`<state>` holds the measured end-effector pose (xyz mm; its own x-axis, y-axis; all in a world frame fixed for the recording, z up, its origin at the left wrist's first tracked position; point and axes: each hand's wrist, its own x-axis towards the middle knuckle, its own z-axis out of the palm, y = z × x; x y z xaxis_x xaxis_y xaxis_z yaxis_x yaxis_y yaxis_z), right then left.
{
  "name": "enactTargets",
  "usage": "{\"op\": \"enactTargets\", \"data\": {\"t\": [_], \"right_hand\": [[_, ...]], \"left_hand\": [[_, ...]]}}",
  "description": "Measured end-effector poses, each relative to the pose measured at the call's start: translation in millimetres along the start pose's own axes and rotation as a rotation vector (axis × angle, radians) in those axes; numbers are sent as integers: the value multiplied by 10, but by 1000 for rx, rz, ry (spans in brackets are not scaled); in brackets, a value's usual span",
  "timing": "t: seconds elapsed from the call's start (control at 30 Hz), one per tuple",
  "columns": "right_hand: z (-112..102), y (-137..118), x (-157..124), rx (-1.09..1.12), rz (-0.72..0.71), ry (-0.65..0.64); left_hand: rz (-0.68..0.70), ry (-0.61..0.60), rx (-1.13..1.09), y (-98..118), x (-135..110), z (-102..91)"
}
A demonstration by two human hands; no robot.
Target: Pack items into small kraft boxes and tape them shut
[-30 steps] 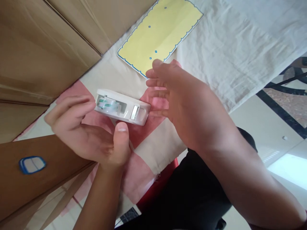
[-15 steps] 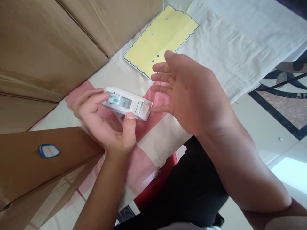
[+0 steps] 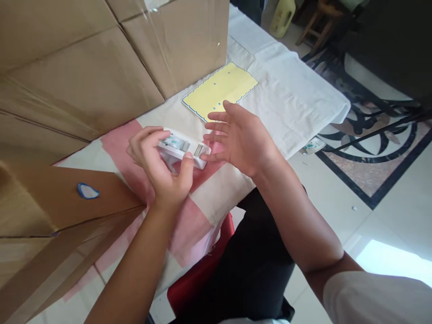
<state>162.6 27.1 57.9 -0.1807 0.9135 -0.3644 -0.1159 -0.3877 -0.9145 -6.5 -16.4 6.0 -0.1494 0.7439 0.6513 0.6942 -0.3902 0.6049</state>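
In the head view my left hand (image 3: 161,168) grips a white tape dispenser (image 3: 186,147), its fingers at the far left end and its thumb along the near side. A clear roll with teal print sits inside the dispenser. My right hand (image 3: 241,137) is open, palm turned toward me and fingers spread, with its little finger at the dispenser's right end. Beyond the hands lies a yellow sheet (image 3: 219,92) with a scalloped blue border and a few small blue squares; the right fingertips cover a bit of its near edge.
Stacked cardboard boxes (image 3: 91,85) stand along the left. A nearer box (image 3: 111,189) bears a small white scrap with a blue edge (image 3: 88,191). A pink and cream cloth (image 3: 216,198) covers the table. A red seat (image 3: 182,288), a yellow jug (image 3: 282,18) and a wooden stool (image 3: 319,22) are around it.
The view has tilted up and back, bringing the jug, stool and more floor into sight. Both hands keep nearly the same pose around the dispenser.
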Motion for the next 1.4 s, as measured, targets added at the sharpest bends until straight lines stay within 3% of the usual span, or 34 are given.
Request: {"op": "enactTargets", "data": {"t": [0.17,0.3,0.43,0.73,1.07,1.23,1.4], "right_hand": [[2,-1,-14,-187,-82,104],[-33,84,-55,-446,-36,21],[-74,184,-81,-631,-92,-14],[-57,192,-39,-630,-19,-63],[76,308,-15,-609,-134,1],[90,303,5,-608,-73,15],[23,205,-1,-412,18,-112]], "left_hand": [[-8,36,-31,2,3,-9],[-33,32,1,13,5,-33],[-48,42,32,-5,8,-36],[-25,38,22,-45,-1,-21],[-30,40,38,-66,-1,-20],[-32,37,48,-65,2,-23],[-34,41,44,-66,-1,-18]]}}
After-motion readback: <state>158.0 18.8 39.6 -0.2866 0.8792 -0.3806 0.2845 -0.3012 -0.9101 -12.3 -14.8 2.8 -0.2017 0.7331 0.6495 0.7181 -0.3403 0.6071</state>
